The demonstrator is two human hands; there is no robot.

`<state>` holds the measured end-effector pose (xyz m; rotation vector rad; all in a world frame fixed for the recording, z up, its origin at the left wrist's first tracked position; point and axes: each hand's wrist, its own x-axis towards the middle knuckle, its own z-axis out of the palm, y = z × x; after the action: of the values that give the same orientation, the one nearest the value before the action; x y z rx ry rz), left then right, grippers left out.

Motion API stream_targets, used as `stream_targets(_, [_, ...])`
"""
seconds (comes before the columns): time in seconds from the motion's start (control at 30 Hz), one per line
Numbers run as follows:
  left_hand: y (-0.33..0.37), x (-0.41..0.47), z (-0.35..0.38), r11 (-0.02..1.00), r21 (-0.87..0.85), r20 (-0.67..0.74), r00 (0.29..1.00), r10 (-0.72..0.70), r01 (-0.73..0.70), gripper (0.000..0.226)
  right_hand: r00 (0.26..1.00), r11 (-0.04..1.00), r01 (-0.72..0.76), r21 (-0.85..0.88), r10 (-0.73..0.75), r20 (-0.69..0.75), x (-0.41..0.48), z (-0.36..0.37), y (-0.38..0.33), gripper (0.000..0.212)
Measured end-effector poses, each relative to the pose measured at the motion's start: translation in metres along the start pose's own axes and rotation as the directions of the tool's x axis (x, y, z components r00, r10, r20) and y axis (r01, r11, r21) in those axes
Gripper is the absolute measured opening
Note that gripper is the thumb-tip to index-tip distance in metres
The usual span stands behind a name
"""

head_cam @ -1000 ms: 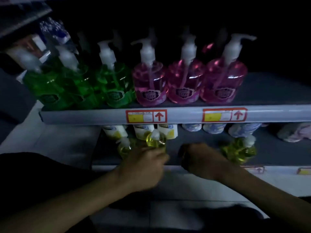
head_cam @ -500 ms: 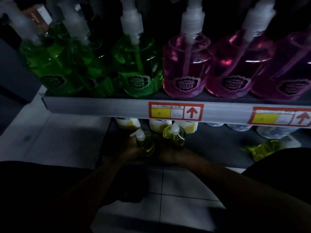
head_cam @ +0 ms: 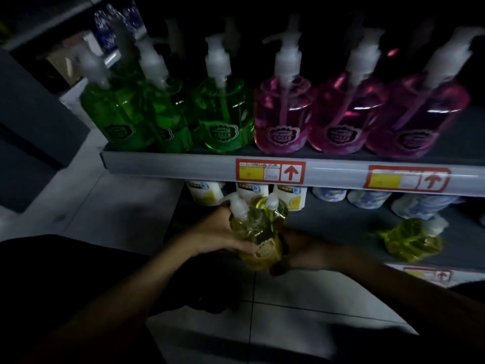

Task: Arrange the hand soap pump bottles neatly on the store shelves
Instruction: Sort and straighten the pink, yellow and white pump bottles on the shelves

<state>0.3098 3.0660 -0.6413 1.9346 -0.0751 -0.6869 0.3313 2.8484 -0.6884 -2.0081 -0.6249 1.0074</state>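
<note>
Two yellow pump bottles stand close together at the front of the lower shelf. My left hand grips the nearer yellow bottle on its left side. My right hand holds the pair from the right, against the second yellow bottle just behind. Another yellow bottle lies on its side farther right on the same shelf. On the upper shelf stand green bottles at left and pink bottles at right, pumps upright.
White bottles with yellow labels and blue-patterned ones line the back of the lower shelf. Red price tags sit on the upper shelf edge. Grey floor tiles lie below. The scene is dim.
The two yellow bottles have been brought together between my hands and drawn toward the shelf front. The camera has pulled back and shifted, showing more of the upper shelf.
</note>
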Motion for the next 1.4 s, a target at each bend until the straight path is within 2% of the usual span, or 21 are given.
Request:
stream_targets(0.03, [0.018,-0.031,-0.005,0.999,-0.032,0.037,0.999,0.035,-0.034,0.050,0.999,0.999,0.047,-0.025,-0.046,0.028,-0.016,0.002,-0.006,0.079])
stream_targets(0.07, [0.021,-0.016,0.011,1.000,-0.017,0.017,0.999,0.027,-0.027,0.048,0.998,0.998,0.057,-0.004,-0.057,0.036,-0.033,0.003,-0.012,0.079])
stream_targets(0.1, [0.032,-0.027,0.012,0.997,-0.033,0.032,0.997,0.066,-0.065,0.050,0.998,0.995,0.061,0.079,-0.063,0.024,-0.049,0.004,-0.021,0.074])
stream_targets(0.17, [0.049,-0.043,0.020,0.993,-0.039,-0.027,0.993,0.113,-0.114,0.058,0.993,0.964,0.114,0.238,-0.119,0.004,-0.077,0.005,-0.038,0.066])
stream_targets(0.23, [0.062,-0.062,0.027,0.975,-0.119,-0.104,0.979,0.173,-0.185,0.060,0.980,0.930,0.197,0.310,-0.189,-0.056,-0.100,0.001,-0.051,0.067])
stream_targets(0.33, [0.089,-0.089,0.037,0.929,-0.188,-0.176,0.942,0.287,-0.318,0.067,0.951,0.905,0.299,0.303,-0.256,-0.174,-0.128,-0.005,-0.074,0.074])
stream_targets(0.4, [0.112,-0.101,0.040,0.903,-0.141,-0.220,0.902,0.372,-0.406,0.070,0.919,0.893,0.374,0.250,-0.320,-0.232,-0.146,-0.009,-0.091,0.085])
stream_targets(0.5, [0.151,-0.115,0.038,0.858,-0.040,-0.259,0.835,0.487,-0.513,0.072,0.850,0.853,0.486,0.189,-0.411,-0.331,-0.178,-0.021,-0.127,0.079])
stream_targets(0.57, [0.180,-0.123,0.038,0.789,0.015,-0.272,0.757,0.594,-0.614,0.081,0.737,0.818,0.574,0.044,-0.492,-0.464,-0.197,-0.031,-0.150,0.076])
stream_targets(0.63, [0.216,-0.129,0.038,0.705,0.067,-0.331,0.651,0.683,-0.706,0.085,0.546,0.789,0.588,-0.181,-0.552,-0.631,-0.211,-0.047,-0.171,0.072])
stream_targets(0.7, [0.255,-0.132,0.035,0.612,0.180,-0.375,0.522,0.766,-0.770,0.080,0.347,0.773,0.536,-0.339,-0.569,-0.746,-0.222,-0.071,-0.191,0.066])
stream_targets(0.73, [0.275,-0.131,0.032,0.569,0.230,-0.368,0.471,0.802,-0.789,0.077,0.259,0.772,0.485,-0.410,-0.574,-0.777,-0.227,-0.085,-0.201,0.068])
stream_targets(0.8, [0.310,-0.124,0.024,0.508,0.318,-0.350,0.399,0.848,-0.800,0.073,0.116,0.760,0.358,-0.543,-0.613,-0.781,-0.236,-0.115,-0.223,0.085])
stream_targets(0.87, [0.341,-0.112,0.015,0.452,0.428,-0.322,0.335,0.885,-0.783,0.076,0.025,0.724,0.267,-0.636,-0.665,-0.747,-0.245,-0.144,-0.242,0.102])
stream_targets(0.9, [0.355,-0.105,0.013,0.423,0.512,-0.309,0.300,0.903,-0.747,0.076,0.003,0.710,0.243,-0.661,-0.682,-0.732,-0.246,-0.157,-0.250,0.105])
stream_targets(1.0, [0.386,-0.082,0.010,0.332,0.743,-0.266,0.199,0.943,-0.581,0.078,-0.037,0.683,0.198,-0.703,-0.712,-0.702,-0.239,-0.190,-0.263,0.096])
stream_targets(1.1, [0.399,-0.060,0.009,0.312,0.825,-0.253,0.185,0.949,-0.471,0.077,-0.013,0.701,0.192,-0.686,-0.697,-0.716,-0.225,-0.215,-0.261,0.089])
stream_targets(1.23, [0.396,-0.046,0.011,0.384,0.841,-0.286,0.289,0.914,-0.381,0.075,0.102,0.770,0.169,-0.616,-0.635,-0.766,-0.218,-0.228,-0.252,0.086])
stream_targets(1.3, [0.394,-0.046,0.010,0.400,0.868,-0.312,0.303,0.900,-0.294,0.070,0.169,0.804,0.116,-0.584,-0.595,-0.786,-0.218,-0.230,-0.251,0.082])
stream_targets(1.4, [0.388,-0.046,0.004,0.389,0.904,-0.328,0.290,0.899,-0.181,0.065,0.313,0.839,0.074,-0.539,-0.532,-0.787,-0.220,-0.237,-0.252,0.082])
